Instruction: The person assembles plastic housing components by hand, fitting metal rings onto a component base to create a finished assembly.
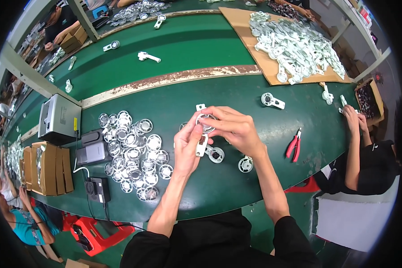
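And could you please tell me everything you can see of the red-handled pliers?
The pliers have two red, plastic-looking handles and a short, metallic-looking head. They lie on the dark green tabletop, to the right of the right hand, head pointing toward the table's far side, handles spread slightly apart toward its near edge. No hand touches them. Their jaws are too small to judge.

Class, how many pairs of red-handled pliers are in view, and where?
1: the red-handled pliers lie on the green table, to the right of the person's right hand. Others could be hidden among the clutter.
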Available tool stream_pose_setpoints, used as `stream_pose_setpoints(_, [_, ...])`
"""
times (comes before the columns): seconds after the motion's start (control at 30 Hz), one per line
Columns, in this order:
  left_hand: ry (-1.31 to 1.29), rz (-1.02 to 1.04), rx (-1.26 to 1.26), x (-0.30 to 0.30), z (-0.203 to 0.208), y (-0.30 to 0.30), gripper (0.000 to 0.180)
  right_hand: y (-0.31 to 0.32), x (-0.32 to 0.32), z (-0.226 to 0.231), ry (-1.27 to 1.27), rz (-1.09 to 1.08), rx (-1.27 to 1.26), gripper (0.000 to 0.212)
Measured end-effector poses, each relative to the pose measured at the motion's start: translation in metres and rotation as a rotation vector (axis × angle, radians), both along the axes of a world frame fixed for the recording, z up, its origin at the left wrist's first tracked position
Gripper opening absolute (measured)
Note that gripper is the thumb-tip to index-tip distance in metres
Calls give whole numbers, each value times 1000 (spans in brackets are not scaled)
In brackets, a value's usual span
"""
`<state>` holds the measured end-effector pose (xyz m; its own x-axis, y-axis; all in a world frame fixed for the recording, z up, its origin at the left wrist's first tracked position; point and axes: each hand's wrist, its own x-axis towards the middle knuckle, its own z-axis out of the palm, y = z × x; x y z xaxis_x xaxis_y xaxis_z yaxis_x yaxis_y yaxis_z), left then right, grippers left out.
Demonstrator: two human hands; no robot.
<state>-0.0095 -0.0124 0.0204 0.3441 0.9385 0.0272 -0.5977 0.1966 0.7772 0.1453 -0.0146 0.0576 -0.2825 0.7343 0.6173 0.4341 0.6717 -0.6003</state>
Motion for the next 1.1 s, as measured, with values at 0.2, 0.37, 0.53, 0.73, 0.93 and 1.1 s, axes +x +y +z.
stream_pose_setpoints(0.2, [32, 141, 157, 1, 8, 1, 38, -5, -13, 2, 275, -117, -256, 59])
stream_pose_setpoints(0.37, [222, 279, 303, 4, 3, -1, 33, -7, -24, -17, 829, 86, -517, 40])
stream_pose_setpoints(0.53, [321, 343, 330, 4, 4, -3, 31, -7, -27, -11, 845, 31, -551, 36])
stream_pose_setpoints(0.73, [316, 311, 284, 5, 3, -3, 30, -7, -22, -19, 788, -22, -587, 32])
stream_pose_setpoints(0.93, [305, 312, 271, 1, -1, -4, 31, -4, -24, -25, 718, 12, -461, 29])
stream_pose_setpoints(1.1, [198, 230, 335, 1, 7, -1, 36, -4, -14, -13, 739, 144, -362, 31])
